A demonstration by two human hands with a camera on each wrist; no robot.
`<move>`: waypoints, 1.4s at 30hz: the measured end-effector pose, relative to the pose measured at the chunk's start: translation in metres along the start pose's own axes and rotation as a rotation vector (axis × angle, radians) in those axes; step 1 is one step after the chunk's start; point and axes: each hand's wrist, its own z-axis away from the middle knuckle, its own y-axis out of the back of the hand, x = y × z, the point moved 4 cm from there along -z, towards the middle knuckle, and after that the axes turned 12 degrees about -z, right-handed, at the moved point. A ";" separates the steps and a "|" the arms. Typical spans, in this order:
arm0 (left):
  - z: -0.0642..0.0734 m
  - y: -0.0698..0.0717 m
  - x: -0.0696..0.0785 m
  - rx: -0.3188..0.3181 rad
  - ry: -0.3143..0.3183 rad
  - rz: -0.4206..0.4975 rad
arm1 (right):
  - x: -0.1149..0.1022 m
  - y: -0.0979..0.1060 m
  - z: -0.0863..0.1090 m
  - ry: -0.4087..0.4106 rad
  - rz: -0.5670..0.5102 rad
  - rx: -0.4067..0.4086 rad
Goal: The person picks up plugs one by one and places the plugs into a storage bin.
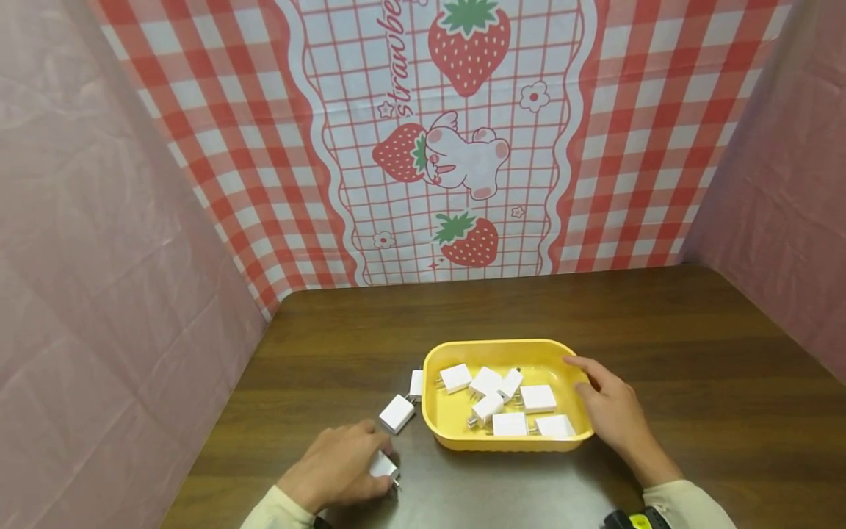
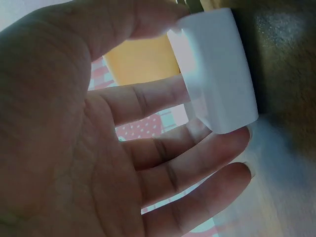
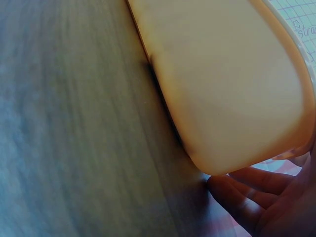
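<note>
My left hand point(image 1: 344, 464) pinches a white plug-in charger point(image 1: 383, 466) between thumb and fingers, left of the yellow plastic basin point(image 1: 505, 444). In the left wrist view the charger point(image 2: 217, 69) shows as a smooth white block at the fingertips, close to the table. My right hand point(image 1: 615, 410) holds the basin's right end; in the right wrist view its fingers point(image 3: 237, 200) lie against the basin's outer wall. Several white chargers lie jumbled inside the basin, one of them point(image 1: 454, 378) at its left, with metal prongs visible on some.
Two more white chargers lie on the dark wooden table point(image 1: 317, 353): one point(image 1: 396, 414) just beyond my left hand, the other point(image 1: 416, 385) partly hidden by the basin's left wall. A strawberry-print checked cloth point(image 1: 456, 147) hangs behind, with pink cloth point(image 1: 119, 257) at both sides.
</note>
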 end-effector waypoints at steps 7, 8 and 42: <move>-0.006 0.008 -0.001 0.090 0.015 -0.026 | -0.001 0.000 0.000 -0.003 -0.006 0.000; -0.007 0.009 -0.002 0.099 0.017 -0.029 | 0.000 0.000 0.000 -0.004 -0.006 0.000; -0.067 0.053 0.033 0.342 0.006 -0.116 | 0.001 -0.002 -0.001 0.015 -0.005 0.008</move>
